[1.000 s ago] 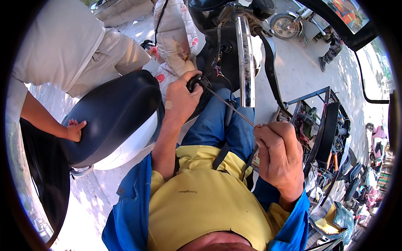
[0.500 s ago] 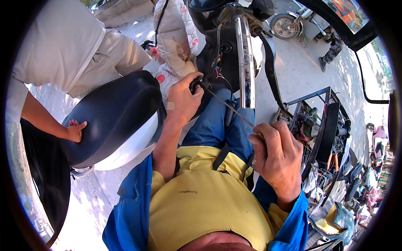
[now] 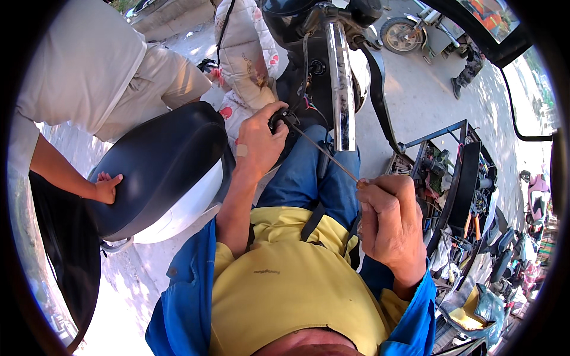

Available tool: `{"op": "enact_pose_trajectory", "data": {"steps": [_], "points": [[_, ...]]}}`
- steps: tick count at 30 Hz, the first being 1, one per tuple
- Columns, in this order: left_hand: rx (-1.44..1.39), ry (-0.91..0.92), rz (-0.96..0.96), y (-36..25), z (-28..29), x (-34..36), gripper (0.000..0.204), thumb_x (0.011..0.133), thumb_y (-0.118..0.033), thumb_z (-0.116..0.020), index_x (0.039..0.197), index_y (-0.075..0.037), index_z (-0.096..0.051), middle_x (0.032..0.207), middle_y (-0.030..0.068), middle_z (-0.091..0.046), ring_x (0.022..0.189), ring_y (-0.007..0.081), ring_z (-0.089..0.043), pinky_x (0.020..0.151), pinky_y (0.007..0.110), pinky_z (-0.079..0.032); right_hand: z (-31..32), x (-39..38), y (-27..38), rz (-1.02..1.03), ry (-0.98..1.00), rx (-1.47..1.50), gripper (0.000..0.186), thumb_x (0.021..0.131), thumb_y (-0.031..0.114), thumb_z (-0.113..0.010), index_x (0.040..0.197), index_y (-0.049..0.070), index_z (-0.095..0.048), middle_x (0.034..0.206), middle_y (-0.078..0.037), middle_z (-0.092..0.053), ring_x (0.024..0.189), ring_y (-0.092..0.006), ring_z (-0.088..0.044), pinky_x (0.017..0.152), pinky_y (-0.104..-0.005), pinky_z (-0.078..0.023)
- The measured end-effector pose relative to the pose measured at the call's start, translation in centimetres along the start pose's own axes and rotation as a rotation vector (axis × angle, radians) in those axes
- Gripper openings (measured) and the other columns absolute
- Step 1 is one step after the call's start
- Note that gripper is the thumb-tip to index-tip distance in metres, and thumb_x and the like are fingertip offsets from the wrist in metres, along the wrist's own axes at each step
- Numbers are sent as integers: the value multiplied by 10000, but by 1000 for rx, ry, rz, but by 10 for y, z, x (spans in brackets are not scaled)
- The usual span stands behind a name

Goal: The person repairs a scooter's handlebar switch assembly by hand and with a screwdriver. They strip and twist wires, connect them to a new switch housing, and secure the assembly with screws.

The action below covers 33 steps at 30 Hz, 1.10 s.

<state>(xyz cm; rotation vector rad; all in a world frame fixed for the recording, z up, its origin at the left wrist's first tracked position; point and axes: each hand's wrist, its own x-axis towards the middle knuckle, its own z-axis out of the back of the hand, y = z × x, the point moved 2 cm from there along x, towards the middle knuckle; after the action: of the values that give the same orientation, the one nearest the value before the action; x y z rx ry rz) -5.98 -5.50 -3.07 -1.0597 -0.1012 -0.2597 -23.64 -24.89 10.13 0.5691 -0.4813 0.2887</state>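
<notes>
Screwdriver (image 3: 325,153): thin metal shaft, running slantwise from a small black part (image 3: 276,120) on the scooter down to a handle hidden in the fist; handle colour cannot be told. Right hand (image 3: 389,228): closed tight round the handle, above the yellow shirt (image 3: 285,285). Left hand (image 3: 259,142): fingers curled shut on the black part, where the shaft tip meets it. Nearby: chrome tube (image 3: 340,83) just right of the left hand; black seat (image 3: 157,166), raised, with another person's hand (image 3: 107,188) resting on it; tool rack (image 3: 457,178) at right.
</notes>
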Motion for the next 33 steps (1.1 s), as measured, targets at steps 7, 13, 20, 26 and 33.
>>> {"op": "enact_pose_trajectory", "data": {"steps": [7, 13, 20, 26, 33], "points": [[74, 21, 30, -5, 2, -1, 354, 893, -43, -696, 1243, -64, -743, 976, 256, -752, 860, 396, -747, 785, 419, -577, 3, -4, -4, -171, 58, -54, 333, 870, 21, -816, 1124, 16, -602, 984, -130, -618, 736, -297, -675, 600, -386, -552], [38, -25, -29, -2, -1, -1, 362, 891, -12, -698, 1247, -57, -740, 1027, 252, -753, 886, 395, -746, 790, 420, -577, -4, -10, -11, -25, 38, -63, 418, 877, -69, -750, 1244, 5, -564, 1000, -156, -606, 752, -323, -672, 618, -407, -558], [16, -67, -136, -4, -5, 1, 330, 890, 19, -674, 1209, -35, -739, 1052, 178, -711, 866, 340, -713, 793, 386, -570, -1, -3, -5, -79, -97, 81, 502, 878, -94, -727, 1325, 25, -532, 1022, -170, -620, 763, -307, -694, 605, -379, -576], [-34, -63, -162, -2, -7, 0, 326, 884, 54, -659, 1191, -26, -737, 1091, 158, -690, 870, 302, -701, 789, 355, -556, -4, -17, -7, -111, 17, -80, 385, 883, -86, -733, 1233, 2, -598, 1006, -145, -625, 749, -307, -684, 599, -385, -574], [-8, -89, -171, -5, -2, 2, 347, 895, 64, -654, 1221, -27, -730, 1077, 144, -675, 846, 282, -676, 780, 333, -540, -12, -15, -14, -22, -94, 59, 379, 896, -68, -747, 1230, -26, -572, 993, -164, -613, 746, -317, -664, 641, -367, -569]]}}
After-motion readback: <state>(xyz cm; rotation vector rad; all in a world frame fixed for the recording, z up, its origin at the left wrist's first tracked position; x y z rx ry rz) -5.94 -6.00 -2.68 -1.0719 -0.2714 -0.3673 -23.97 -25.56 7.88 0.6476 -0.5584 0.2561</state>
